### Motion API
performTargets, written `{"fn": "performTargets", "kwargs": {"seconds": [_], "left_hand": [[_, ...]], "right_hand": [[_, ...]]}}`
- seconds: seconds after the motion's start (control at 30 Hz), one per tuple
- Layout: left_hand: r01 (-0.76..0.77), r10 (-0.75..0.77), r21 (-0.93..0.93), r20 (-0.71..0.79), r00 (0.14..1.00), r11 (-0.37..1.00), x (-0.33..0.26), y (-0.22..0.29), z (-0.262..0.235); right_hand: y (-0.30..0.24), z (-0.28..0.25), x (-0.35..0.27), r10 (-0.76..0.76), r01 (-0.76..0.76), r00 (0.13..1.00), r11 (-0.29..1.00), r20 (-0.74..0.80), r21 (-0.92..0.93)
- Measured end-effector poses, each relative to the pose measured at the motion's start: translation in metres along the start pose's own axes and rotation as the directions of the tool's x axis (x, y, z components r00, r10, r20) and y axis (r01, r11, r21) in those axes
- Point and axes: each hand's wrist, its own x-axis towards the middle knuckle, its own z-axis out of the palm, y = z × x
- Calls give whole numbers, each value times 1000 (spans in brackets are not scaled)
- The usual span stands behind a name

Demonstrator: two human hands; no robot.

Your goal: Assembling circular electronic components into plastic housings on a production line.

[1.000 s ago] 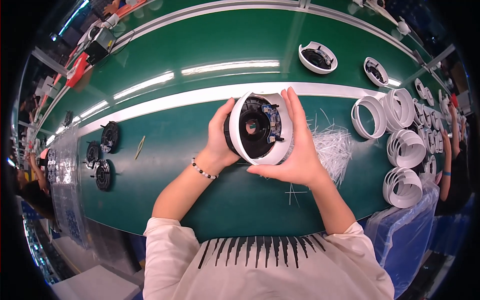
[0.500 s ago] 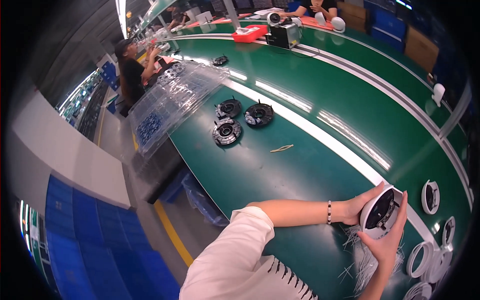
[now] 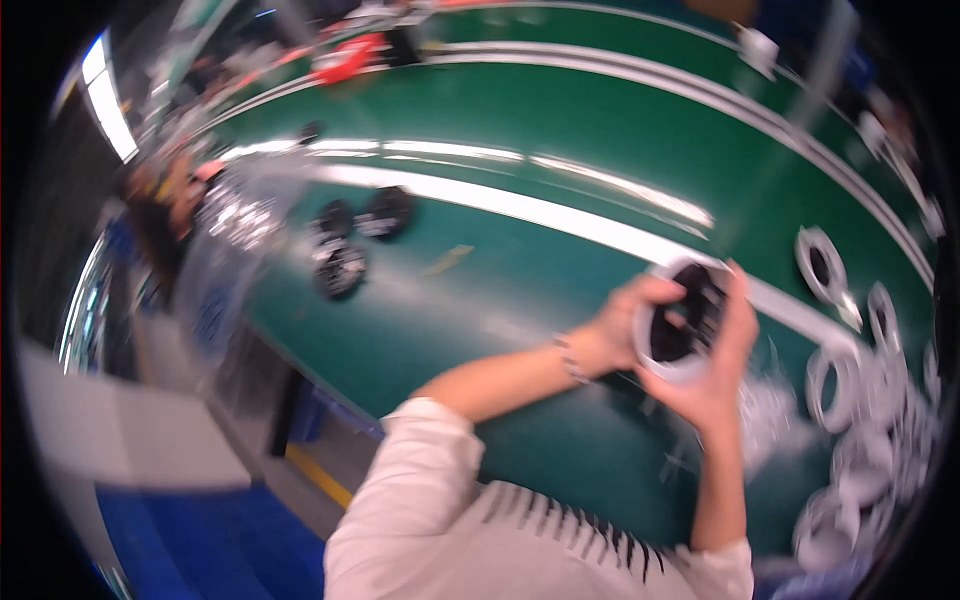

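Note:
Between my two hands, over the green bench, is a round white housing with a black disc-shaped part inside it. My left hand grips its left side, the thumb bent over the rim toward the black part. Wrapped round the right and lower side is my right hand. Motion blur hides the fine detail of the black part and my fingertips. A beaded bracelet circles my left wrist. Under and beside my right forearm lies a loose heap of thin white strips.
Several white rings and housings crowd the bench's right end. Several black round parts lie at the far left, near a pale yellow band. Beyond them are clear plastic trays and a person. A red bin stands farther back.
The view has swung to the right and is blurred. The held housing now shows farther left and higher, turned more face-up. My left thumb has come over its rim onto the black part.

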Motion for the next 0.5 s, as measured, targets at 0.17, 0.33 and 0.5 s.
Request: {"fn": "performTargets", "kwargs": {"seconds": [0.17, 0.33, 0.5], "left_hand": [[-91, 73, 273, 76, 994, 958, 4, 21, 3], [-69, 30, 253, 154, 988, 965, 9, 16, -7], [-5, 37, 269, -117, 992, 963, 22, 6, -5]], "right_hand": [[2, 0, 14, -38, 38, 999, 999, 3, 7], [8, -3, 4, -23, 22, 1000, 999, 20, 28], [22, -17, -18, 100, -104, 992, 993, 71, 56]]}}
